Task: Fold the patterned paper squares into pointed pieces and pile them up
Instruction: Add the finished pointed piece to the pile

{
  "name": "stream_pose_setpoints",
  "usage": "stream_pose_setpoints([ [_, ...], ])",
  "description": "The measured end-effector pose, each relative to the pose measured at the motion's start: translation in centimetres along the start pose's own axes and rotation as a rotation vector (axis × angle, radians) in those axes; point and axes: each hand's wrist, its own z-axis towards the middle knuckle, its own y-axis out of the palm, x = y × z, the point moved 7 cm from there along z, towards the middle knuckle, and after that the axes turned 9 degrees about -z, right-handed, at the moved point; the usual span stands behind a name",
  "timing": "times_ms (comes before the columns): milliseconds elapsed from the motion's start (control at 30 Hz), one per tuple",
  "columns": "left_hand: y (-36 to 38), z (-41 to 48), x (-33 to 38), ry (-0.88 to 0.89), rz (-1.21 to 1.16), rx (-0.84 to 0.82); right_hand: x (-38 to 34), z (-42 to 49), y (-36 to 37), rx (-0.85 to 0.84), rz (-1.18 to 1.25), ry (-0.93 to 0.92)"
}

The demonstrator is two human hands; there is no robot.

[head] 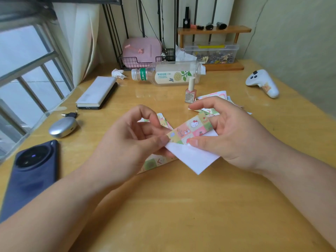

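Both hands hold one patterned paper square (192, 130) above the wooden desk, its top edge folded over as a coloured band and its white back (194, 157) pointing down toward me. My left hand (131, 140) pinches the band's left end between thumb and fingers. My right hand (234, 135) pinches the right part, thumb on the fold. Under my left hand lies another patterned sheet (154, 163), with folded pieces (163, 120) behind the fingers. A loose heap of patterned squares (216, 96) lies behind my right hand.
A nail polish bottle (190, 91) stands just behind the hands, a plastic bottle (169, 73) lies on its side further back. A dark phone (31, 175), an earbud case (62, 127) and a notebook (97, 92) are at left, a white controller (262, 82) at right.
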Motion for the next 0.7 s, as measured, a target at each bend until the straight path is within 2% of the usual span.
stream_pose_setpoints([
  [167,0.5,-0.4,0.6,0.094,0.182,-0.106,0.2,0.1,-0.2,0.013,0.123,0.021],
  [300,0.4,-0.2,0.5,0.076,0.255,0.023,0.2,0.0,0.2,0.006,0.149,0.022],
  [433,-0.2,-0.1,0.0,0.004,0.199,0.101,0.0,-0.2,0.3,0.013,0.341,0.077],
  [600,-0.1,0.0,-0.7,-0.066,0.012,0.098,-0.3,-0.3,0.0,0.065,-0.004,0.001],
  [700,0.2,0.0,-0.9,-0.118,-0.090,0.057,-0.6,-0.3,-0.1,0.066,-0.035,-0.007],
])
